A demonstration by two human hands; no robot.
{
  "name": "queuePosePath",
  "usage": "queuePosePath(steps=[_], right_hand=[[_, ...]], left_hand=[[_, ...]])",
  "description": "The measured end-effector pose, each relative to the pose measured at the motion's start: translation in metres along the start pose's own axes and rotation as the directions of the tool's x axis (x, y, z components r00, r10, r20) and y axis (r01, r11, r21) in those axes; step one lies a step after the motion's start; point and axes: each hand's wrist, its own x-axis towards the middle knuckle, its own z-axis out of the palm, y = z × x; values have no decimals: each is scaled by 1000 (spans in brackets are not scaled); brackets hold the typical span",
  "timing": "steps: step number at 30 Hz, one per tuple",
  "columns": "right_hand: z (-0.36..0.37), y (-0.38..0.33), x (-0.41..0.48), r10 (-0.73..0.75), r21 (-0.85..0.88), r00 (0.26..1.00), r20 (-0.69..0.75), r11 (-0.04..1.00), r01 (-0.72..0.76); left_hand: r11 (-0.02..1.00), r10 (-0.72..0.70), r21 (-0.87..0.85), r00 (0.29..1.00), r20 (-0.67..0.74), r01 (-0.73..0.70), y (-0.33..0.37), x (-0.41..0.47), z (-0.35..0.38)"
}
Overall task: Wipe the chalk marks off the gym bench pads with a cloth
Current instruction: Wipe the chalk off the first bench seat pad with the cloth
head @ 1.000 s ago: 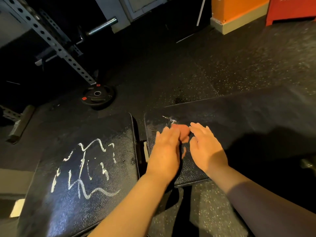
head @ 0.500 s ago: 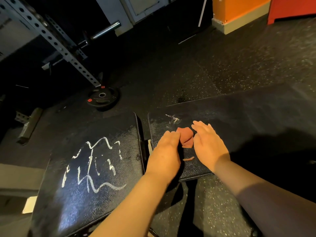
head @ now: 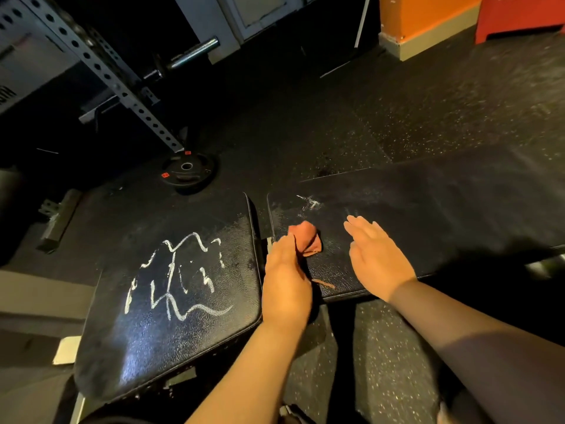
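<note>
Two black bench pads lie side by side. The left seat pad (head: 146, 341) carries a big patch of white chalk scribbles (head: 177, 276). The long right pad (head: 428, 215) shows only a faint chalk smear (head: 308, 203) near its left end. A small reddish cloth (head: 307, 240) is bunched up on the right pad's near left corner, and my left hand (head: 286, 283) grips its near side. My right hand (head: 374, 258) rests flat on the right pad with straight fingers, a hand's width right of the cloth.
A black weight plate (head: 188, 172) lies on the dark rubber floor beyond the pads. A perforated steel rack upright (head: 101, 68) and a barbell end (head: 195, 53) stand at the back left. An orange pillar (head: 425, 16) and a red box (head: 519, 13) are far right.
My left hand pulled the cloth back and left toward the pad's near corner. My right hand let go of the cloth and moved to the right. The view drifted slightly left.
</note>
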Motion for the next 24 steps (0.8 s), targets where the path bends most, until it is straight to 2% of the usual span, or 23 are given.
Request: queuePosePath(steps=[2,3,6,7,9,11,13,15,17,19,21,22,24], right_hand=[[1,2,-2,-23,-20,1000,7,1000,23],[2,3,-2,-39,-23,999,10,999,39],[3,7,-3,-30,27,999,32,999,29],[3,7,-4,-38,34,999,25,999,37],[4,7,-7,-51,23,999,3,998,51],[6,7,-7,-36,67,999,-21,997,37],[6,1,-12,53,215,997,-62,976,-38],[7,-5,-21,110,324,971,-211,945,-37],[12,-9,-30,70,307,950,-305,951,28],[15,-16,-34,71,368,966,-250,929,27],[17,-27,-35,18,368,982,-189,928,54],[20,-33,-35,-29,326,989,-147,942,77],[27,-43,-35,-84,216,995,-53,972,94]], left_hand=[[997,-70,18,997,-38,71,21,-15,6],[997,-39,63,999,-2,39,31,-25,9],[980,82,158,967,240,-122,39,-42,16],[970,122,177,961,250,-169,32,-40,12],[957,120,249,984,135,-151,13,-36,5],[936,-15,350,999,-36,27,8,-33,6],[912,-167,364,982,-89,189,26,-33,12],[929,-211,302,976,-47,215,46,-34,23],[973,-196,139,979,59,186,59,-38,30],[987,-146,-48,981,129,153,55,-39,26],[954,-105,-255,971,213,159,45,-38,12],[943,-76,-304,976,206,138,40,-37,6],[949,-102,-284,986,129,135,27,-36,-3]])
